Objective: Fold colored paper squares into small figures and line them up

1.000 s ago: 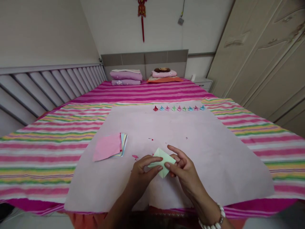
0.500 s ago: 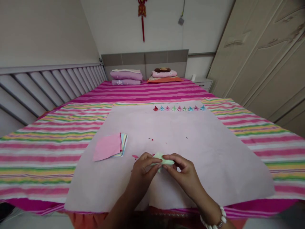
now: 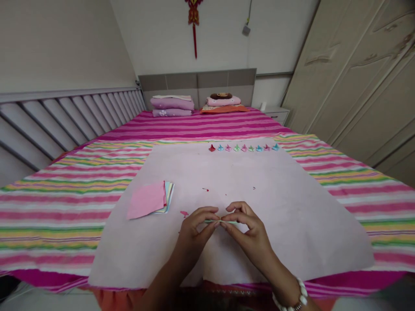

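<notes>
1. Left hand: thumb and forefinger pinched on the left part of the pale-green origami paper.
2. That paper, edge-on between both hands: probably feather-light, crisp, easily miscreased or torn; best held lightly near its edges.
3. Right hand: thumb and forefinger pinching its right part.

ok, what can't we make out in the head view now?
All in the head view:
Green paper: faces and folds; edge-on, partly hidden by the left hand and right hand pinching it.
Lower sheets: mostly covered by the pink sheet.
Red wall hanging: top cut off by the upper edge.
Dark curl: too small to identify.
</notes>
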Tool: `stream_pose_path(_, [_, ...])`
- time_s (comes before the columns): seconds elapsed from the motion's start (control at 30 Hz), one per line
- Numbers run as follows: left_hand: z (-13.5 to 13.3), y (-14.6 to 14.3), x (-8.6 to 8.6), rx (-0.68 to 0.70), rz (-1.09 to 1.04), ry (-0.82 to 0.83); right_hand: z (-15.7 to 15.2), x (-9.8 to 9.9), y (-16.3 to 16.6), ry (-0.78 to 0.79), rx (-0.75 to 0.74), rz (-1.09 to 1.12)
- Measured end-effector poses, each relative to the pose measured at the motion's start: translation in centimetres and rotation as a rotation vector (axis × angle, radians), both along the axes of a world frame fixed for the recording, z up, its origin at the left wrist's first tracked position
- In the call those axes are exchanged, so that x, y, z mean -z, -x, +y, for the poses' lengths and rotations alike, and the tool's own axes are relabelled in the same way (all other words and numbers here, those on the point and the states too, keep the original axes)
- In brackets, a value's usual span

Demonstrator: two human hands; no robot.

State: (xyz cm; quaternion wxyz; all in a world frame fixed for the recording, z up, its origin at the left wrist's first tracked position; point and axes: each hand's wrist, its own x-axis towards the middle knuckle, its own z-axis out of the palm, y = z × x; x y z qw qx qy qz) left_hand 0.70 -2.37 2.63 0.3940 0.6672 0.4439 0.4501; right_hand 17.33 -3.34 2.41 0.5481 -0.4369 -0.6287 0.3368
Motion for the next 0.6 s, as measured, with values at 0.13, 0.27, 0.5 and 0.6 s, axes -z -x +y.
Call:
stream_pose_path(0.13, [0.11,0.24,-0.08,0.003,-0.085,0.178,0.02,-0.4,-0.24,0.059,-0.076,0.04])
stream_pose_path(0.27, [0.2,0.42,-0.13,0.031,-0.107,0.233,0.11,-0.53,-0.26,0.098,-0.131,0.092])
stream_pose_path(0.5, [-0.03,-0.04,-0.46,0.075,-0.106,0.242,0.32,-0.51,0.09,0.178,-0.151,0.129])
stream_pose_path(0.6, [0.03,-0.08,-0.1,0.078,-0.143,0.259,0.31,-0.42,0.13,0.194,-0.115,0.121])
